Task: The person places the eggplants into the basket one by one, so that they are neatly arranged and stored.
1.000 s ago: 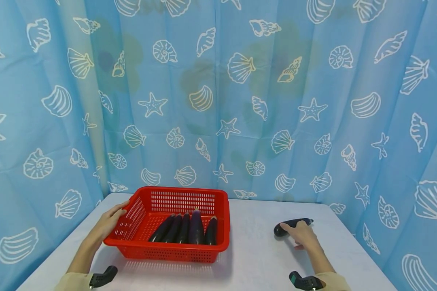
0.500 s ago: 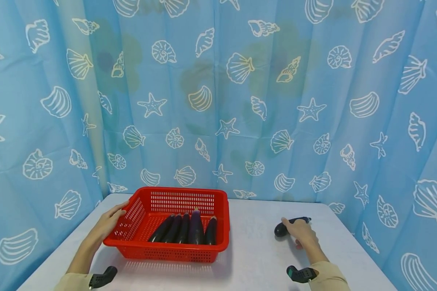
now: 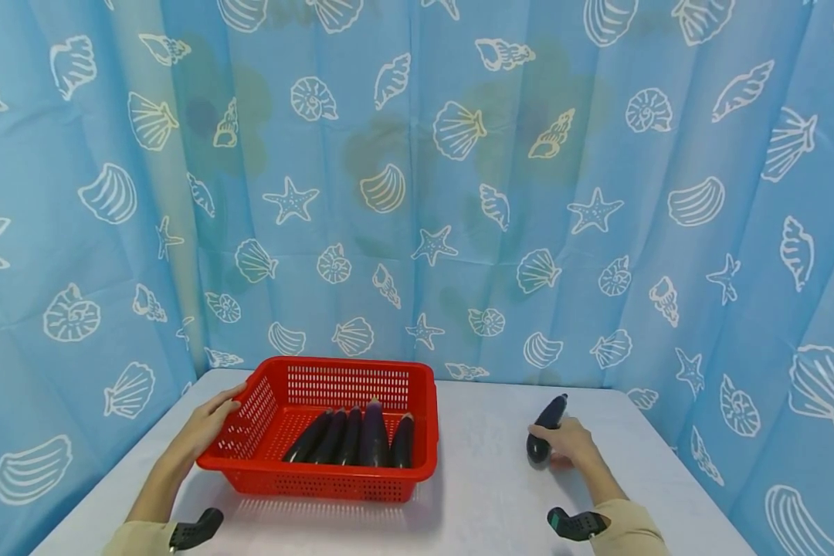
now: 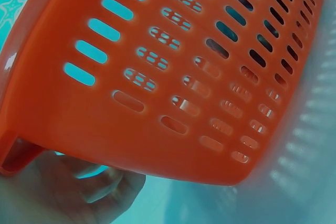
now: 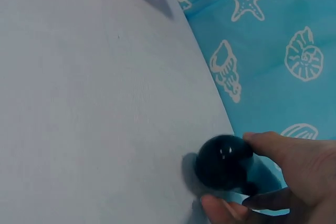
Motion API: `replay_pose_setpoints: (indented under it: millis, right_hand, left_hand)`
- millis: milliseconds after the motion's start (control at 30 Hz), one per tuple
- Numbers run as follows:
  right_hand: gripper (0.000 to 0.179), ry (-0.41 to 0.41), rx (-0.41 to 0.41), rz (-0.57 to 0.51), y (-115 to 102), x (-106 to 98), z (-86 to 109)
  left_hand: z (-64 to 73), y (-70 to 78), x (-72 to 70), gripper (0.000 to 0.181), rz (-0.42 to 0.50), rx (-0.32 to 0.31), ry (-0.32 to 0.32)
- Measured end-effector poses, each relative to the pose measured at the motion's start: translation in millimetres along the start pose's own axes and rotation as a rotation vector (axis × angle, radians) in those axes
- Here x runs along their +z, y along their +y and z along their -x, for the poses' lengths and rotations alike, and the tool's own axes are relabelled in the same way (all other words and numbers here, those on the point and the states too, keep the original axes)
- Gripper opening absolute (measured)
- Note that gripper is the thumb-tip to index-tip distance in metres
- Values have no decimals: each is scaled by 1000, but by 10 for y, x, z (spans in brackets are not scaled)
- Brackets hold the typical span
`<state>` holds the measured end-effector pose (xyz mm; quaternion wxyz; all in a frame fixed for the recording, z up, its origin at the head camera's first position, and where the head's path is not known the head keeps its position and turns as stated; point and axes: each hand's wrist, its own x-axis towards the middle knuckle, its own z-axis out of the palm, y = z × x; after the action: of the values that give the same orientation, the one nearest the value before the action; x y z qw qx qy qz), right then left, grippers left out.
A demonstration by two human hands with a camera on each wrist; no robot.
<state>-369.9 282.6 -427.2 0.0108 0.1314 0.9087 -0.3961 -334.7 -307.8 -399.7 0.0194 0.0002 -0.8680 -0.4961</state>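
Observation:
A red perforated plastic basket (image 3: 285,466) stands on the left half of the table. Inside it, several dark purple eggplants (image 3: 373,439) lie side by side toward the right. My left hand (image 3: 207,425) grips the basket's left rim; the left wrist view shows fingers (image 4: 118,192) curled beneath the rim, against the outer wall. On the right half of the table, my right hand (image 3: 574,442) holds a single eggplant (image 3: 550,415) between thumb and fingers. Its rounded end (image 5: 223,162) faces the right wrist camera, and its stem end points away from me.
A white cloth (image 3: 483,463) covers the table. Blue curtains (image 3: 417,232) with white shell and starfish prints hang behind it and along both sides. Dark wrist devices (image 3: 198,530) sit by both sleeves.
The right hand has taken hold of the eggplant and turned it from pointing rightward to pointing away, its stem end swinging left. The left hand and basket have not moved.

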Motion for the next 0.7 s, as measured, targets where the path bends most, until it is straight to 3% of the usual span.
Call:
replay_pose_setpoints:
  millis: [233, 500, 700]
  right_hand:
    - [64, 1, -48, -25, 0, 74, -28]
    - [79, 7, -47, -23, 25, 78, -19]
    - [76, -12, -46, -10, 10, 54, -2]
  left_hand:
    - [-16, -10, 0, 55, -5, -11, 3]
    - [1, 12, -1, 55, -2, -8, 8]
    - [10, 7, -2, 55, 5, -5, 9]
